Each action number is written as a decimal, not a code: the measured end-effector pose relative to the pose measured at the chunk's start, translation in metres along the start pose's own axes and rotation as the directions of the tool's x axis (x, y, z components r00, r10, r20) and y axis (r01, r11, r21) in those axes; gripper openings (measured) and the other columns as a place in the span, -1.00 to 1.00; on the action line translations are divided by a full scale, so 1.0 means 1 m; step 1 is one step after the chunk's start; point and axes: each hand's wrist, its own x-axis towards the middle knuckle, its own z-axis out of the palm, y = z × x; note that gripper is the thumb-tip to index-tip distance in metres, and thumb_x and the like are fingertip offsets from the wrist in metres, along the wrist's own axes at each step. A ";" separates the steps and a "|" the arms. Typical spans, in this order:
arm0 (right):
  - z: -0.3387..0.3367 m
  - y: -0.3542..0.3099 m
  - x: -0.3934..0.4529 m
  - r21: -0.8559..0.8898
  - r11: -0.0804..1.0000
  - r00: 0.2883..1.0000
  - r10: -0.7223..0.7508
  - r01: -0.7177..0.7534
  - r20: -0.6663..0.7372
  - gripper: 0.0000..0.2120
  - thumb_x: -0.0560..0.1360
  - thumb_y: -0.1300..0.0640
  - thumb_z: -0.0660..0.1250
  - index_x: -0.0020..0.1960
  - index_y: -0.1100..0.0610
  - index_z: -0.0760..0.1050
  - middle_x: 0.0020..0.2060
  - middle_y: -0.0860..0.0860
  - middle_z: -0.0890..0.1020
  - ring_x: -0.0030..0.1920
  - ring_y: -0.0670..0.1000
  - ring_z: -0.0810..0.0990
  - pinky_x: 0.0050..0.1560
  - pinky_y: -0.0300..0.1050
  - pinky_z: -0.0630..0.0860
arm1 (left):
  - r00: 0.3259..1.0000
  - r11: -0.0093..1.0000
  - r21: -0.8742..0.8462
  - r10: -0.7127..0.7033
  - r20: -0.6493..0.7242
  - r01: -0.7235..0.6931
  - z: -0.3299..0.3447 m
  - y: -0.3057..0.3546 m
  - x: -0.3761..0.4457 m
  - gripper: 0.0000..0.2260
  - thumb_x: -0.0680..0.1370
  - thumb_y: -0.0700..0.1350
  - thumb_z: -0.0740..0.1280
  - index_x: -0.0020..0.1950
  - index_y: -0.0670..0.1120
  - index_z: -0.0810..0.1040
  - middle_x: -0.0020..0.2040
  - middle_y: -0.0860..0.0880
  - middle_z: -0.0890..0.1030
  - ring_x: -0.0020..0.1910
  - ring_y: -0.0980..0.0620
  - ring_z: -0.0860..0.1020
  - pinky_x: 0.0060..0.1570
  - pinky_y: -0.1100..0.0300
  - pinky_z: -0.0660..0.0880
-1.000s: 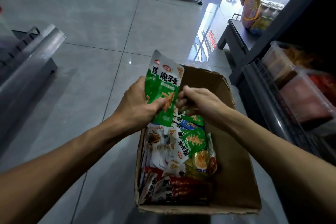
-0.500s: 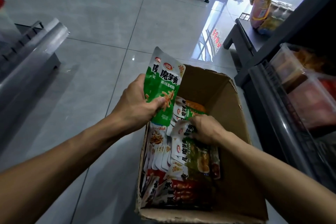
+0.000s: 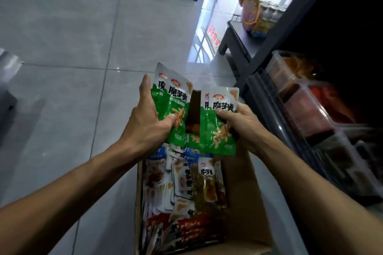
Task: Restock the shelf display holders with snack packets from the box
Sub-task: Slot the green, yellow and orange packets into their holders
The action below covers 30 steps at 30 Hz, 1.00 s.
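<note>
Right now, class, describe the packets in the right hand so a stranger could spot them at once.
Find the brown cardboard box on the grey floor. Above its far end, the right hand grips green-and-white snack packets. They sit nearer the dark shelf than the matching packets in the left hand.

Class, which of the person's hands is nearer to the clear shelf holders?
Right. The right hand, gripping green packets, is beside the clear holders; the left hand is farther off, across the box.
</note>
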 end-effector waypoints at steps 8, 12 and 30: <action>-0.053 -0.070 -0.050 0.306 0.930 0.968 -0.146 0.204 -0.203 -0.86 0.53 0.37 0.29 0.02 0.22 0.57 -0.15 0.17 0.70 -0.12 0.15 0.66 0.09 0.16 0.58 | 0.970 0.997 -0.031 0.074 0.230 -0.068 0.051 0.069 0.019 -0.73 0.57 -0.26 0.26 -0.12 0.05 0.66 -0.20 0.13 0.65 -0.27 0.18 0.58 -0.27 0.19 0.57; -0.085 -0.093 -0.088 0.407 0.871 0.942 -0.162 0.277 -0.294 -0.84 0.53 0.40 0.26 0.06 0.28 0.54 -0.10 0.20 0.69 -0.10 0.16 0.67 0.03 0.11 0.63 | 0.919 0.963 -0.264 0.147 0.366 -0.049 0.085 0.126 0.011 -0.82 0.56 -0.02 0.37 -0.14 -0.10 0.63 -0.39 0.11 0.62 -0.45 0.18 0.58 -0.47 0.24 0.48; -0.240 -0.149 -0.305 0.197 0.882 0.585 -0.104 0.428 -0.805 -0.76 0.52 0.33 0.33 0.18 0.24 0.57 0.03 0.15 0.70 0.01 0.13 0.68 0.08 0.07 0.63 | 0.445 0.850 -0.527 0.478 0.757 -0.017 0.218 0.299 -0.071 -0.92 0.55 -0.20 0.38 -0.06 -0.11 0.67 -0.18 -0.08 0.72 -0.23 0.00 0.69 -0.22 0.08 0.64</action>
